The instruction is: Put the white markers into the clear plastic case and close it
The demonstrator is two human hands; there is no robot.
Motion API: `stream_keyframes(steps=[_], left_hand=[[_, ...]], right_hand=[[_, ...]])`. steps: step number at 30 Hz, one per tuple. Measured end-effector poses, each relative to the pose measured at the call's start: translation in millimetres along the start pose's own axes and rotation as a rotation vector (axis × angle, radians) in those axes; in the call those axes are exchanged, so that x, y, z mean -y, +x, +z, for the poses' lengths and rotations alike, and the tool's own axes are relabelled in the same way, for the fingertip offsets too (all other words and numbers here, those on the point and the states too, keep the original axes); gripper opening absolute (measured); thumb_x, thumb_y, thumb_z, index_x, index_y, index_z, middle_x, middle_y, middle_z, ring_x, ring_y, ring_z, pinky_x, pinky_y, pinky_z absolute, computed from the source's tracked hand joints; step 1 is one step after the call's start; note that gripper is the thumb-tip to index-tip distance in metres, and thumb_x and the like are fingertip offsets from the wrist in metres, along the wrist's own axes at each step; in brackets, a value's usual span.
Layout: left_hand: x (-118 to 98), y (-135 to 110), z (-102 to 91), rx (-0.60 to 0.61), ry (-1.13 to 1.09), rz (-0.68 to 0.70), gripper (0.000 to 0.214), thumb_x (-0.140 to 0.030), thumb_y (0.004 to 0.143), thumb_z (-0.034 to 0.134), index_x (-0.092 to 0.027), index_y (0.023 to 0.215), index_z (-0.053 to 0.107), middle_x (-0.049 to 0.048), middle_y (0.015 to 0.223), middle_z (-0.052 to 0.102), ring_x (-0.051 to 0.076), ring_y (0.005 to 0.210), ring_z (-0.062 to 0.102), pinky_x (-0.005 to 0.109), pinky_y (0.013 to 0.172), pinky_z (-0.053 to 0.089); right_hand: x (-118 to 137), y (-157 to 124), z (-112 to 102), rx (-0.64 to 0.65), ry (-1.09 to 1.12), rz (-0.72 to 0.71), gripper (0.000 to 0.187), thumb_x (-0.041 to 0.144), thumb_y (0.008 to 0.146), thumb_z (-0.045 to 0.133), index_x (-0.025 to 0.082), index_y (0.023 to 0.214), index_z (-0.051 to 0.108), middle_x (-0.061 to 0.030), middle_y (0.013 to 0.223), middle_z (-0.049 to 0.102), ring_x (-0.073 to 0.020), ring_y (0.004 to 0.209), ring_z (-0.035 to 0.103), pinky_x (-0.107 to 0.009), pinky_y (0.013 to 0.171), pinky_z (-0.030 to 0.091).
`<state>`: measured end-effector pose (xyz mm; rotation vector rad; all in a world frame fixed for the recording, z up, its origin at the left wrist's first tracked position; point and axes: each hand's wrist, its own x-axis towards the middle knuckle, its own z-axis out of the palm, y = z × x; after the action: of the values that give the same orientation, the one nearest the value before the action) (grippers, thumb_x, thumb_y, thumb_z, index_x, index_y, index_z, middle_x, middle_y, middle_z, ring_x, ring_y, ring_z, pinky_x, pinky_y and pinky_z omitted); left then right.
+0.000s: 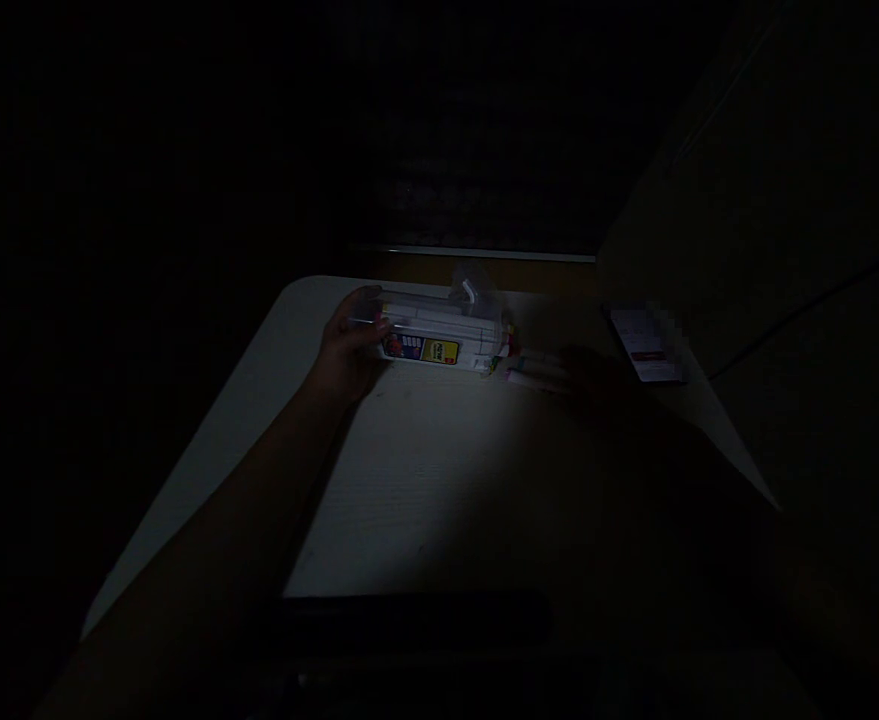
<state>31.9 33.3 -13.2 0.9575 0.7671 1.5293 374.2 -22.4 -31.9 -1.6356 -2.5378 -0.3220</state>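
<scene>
My left hand [345,350] is wrapped round the left end of a clear plastic case of markers [439,335], its thumb on the front. The case lies tilted on its side above the white table, with white marker barrels and a colourful label showing. Its flip lid [473,285] stands raised near the right end, where coloured marker tips show. Just right of that end, my right hand [596,385] is closed on several pale markers [536,372] that point toward the opening. Deep shadow hides most of its fingers.
A phone with a lit screen [645,345] lies at the right edge of the white table [401,480]. A dark cable [799,320] runs beyond that edge. The room is very dark, and shadow covers the table's right side.
</scene>
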Motion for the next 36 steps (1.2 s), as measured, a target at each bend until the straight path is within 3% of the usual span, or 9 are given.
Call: stream_keyframes(steps=[4,8,12,17,23,28,34,36], left_hand=[[1,1,-2.2,0.019,0.045,0.019,0.051,-0.023,0.054,0.082,-0.027,0.1,0.062,0.0023,0.099,0.066,0.025,0.096,0.061,0.036,0.076,0.053],[0,0,-1.0,0.009,0.014,-0.006,0.049,-0.018,0.052,0.08,-0.024,0.098,0.062,0.0022,0.097,0.067,0.022,0.089,0.062,0.033,0.073,0.052],[0,-1,-0.2,0.017,-0.001,-0.002,0.048,-0.014,0.052,0.078,-0.024,0.097,0.062,0.0005,0.096,0.066,0.019,0.086,0.063,0.03,0.071,0.053],[1,0,-3.3,0.031,0.013,-0.021,0.044,-0.015,0.056,0.076,-0.023,0.097,0.062,0.0015,0.096,0.066,0.021,0.086,0.063,0.032,0.072,0.052],[0,0,-1.6,0.037,0.019,-0.011,0.047,-0.018,0.055,0.077,-0.023,0.099,0.061,0.0016,0.094,0.063,0.019,0.085,0.061,0.031,0.072,0.051],[-3,-1,3.0,0.008,0.002,-0.037,0.046,-0.015,0.051,0.078,-0.022,0.093,0.064,0.0006,0.093,0.064,0.017,0.082,0.062,0.028,0.069,0.053],[-3,0,3.3,-0.012,-0.017,-0.025,0.046,-0.014,0.047,0.078,-0.022,0.091,0.065,0.0001,0.09,0.064,0.016,0.079,0.061,0.027,0.067,0.052],[-3,-1,3.1,-0.002,-0.015,-0.034,0.047,-0.014,0.049,0.078,-0.022,0.093,0.065,0.0002,0.091,0.063,0.017,0.082,0.062,0.028,0.069,0.053]], right_hand=[[16,1,2,0.017,0.025,0.01,0.063,0.043,0.094,0.04,0.009,0.146,0.032,-0.022,0.148,0.039,-0.0333,0.134,0.04,-0.051,0.106,0.035],[19,3,-4,0.046,0.072,0.033,0.059,0.039,0.093,0.041,0.008,0.143,0.036,-0.023,0.146,0.041,-0.034,0.132,0.042,-0.053,0.106,0.035],[23,12,-18,-0.115,0.279,0.066,0.05,0.038,0.094,0.036,0.012,0.135,0.047,-0.019,0.135,0.054,-0.0304,0.123,0.052,-0.051,0.103,0.04],[51,34,-33,-0.266,0.512,-0.152,0.045,0.038,0.097,0.027,0.019,0.131,0.051,-0.0113,0.136,0.054,-0.0223,0.128,0.047,-0.042,0.107,0.04],[75,52,-34,-0.283,0.567,-0.199,0.047,0.035,0.096,0.032,0.016,0.136,0.046,-0.0135,0.134,0.055,-0.024,0.125,0.049,-0.043,0.106,0.041],[74,58,-25,-0.283,0.603,-0.185,0.048,0.028,0.089,0.042,0.016,0.135,0.044,-0.0141,0.125,0.06,-0.0249,0.113,0.056,-0.045,0.098,0.047],[61,56,-12,-0.352,0.579,-0.098,0.031,0.035,0.089,0.046,0.018,0.112,0.059,-0.0109,0.108,0.066,-0.0239,0.102,0.061,-0.043,0.091,0.05],[60,57,-13,-0.355,0.508,-0.123,0.032,0.036,0.089,0.049,0.017,0.111,0.06,-0.0126,0.112,0.065,-0.026,0.108,0.058,-0.046,0.096,0.047]])
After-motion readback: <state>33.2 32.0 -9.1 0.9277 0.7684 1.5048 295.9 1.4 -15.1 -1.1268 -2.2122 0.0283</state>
